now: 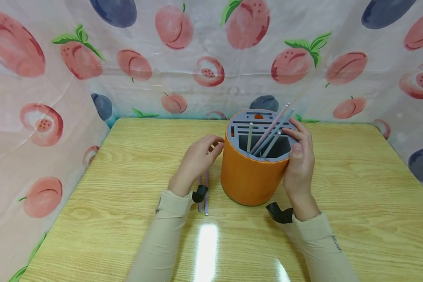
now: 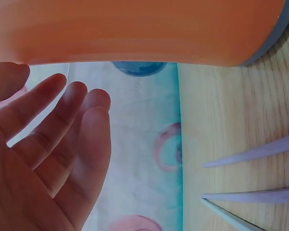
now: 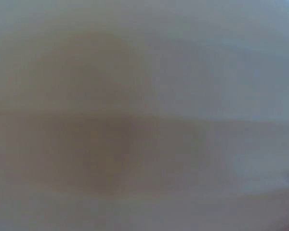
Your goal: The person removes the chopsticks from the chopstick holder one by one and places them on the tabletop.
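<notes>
Head view: an orange cylindrical knife block point(image 1: 252, 180) with a grey slotted top stood upright on the wood-grain table point(image 1: 127, 196), about midway between its left and right edges; the near edge was cut off. Four chopsticks point(image 1: 270, 128) leaned in the block's large compartment, their lower ends hidden. The left hand point(image 1: 199, 156) was beside the block's left wall, fingers loosely bent and slightly apart, holding nothing; contact with the wall could not be confirmed. The right hand point(image 1: 300, 168) rested at the right of the rim, fingers bent over the top; whether it gripped could not be told. Two purple chopsticks point(image 1: 206, 203) lay left of the block, partly covered by the left hand and a black wrist mount point(image 1: 199, 194). Left wrist view: a third, pale stick point(image 2: 231, 214) lay against one purple tip, cut off below. Right wrist view: blurred throughout, nothing identifiable.
</notes>
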